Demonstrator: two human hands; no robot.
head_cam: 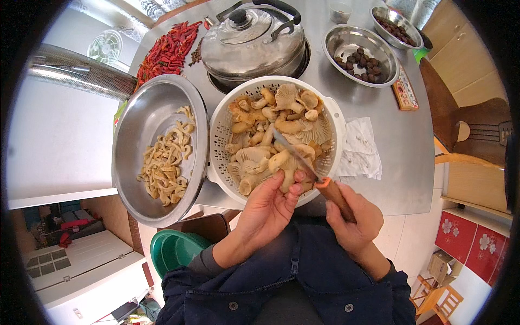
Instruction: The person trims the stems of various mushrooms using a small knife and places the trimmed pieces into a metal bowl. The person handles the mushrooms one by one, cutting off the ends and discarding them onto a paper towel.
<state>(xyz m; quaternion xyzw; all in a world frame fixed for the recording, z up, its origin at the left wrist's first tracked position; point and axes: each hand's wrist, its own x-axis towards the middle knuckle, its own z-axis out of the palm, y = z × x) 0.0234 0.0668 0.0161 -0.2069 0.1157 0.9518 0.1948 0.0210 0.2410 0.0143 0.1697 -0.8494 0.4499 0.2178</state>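
Note:
My left hand (273, 203) pinches a pale gilled mushroom (289, 164) over the near rim of a white plastic colander (338, 122). In my right hand (357, 215) is a knife (335, 197) with an orange-brown handle; its blade slants up and left, passing over the held mushroom. Whether the edge touches the mushroom I cannot tell. Several whole mushrooms (254, 158) with broad gilled caps fill the colander. To its left a wide steel basin (132, 134) contains pale curled strips (166, 162), which look like cut mushroom.
Behind the colander a lidded steel pot (252, 48) stands in the metal table (402, 162). Dried red chillies (170, 50) lie at the back left. Steel bowls (331, 44) with dark round pieces stand back right. A crumpled tissue (359, 148) lies beside the colander; a green basin (174, 252) is below.

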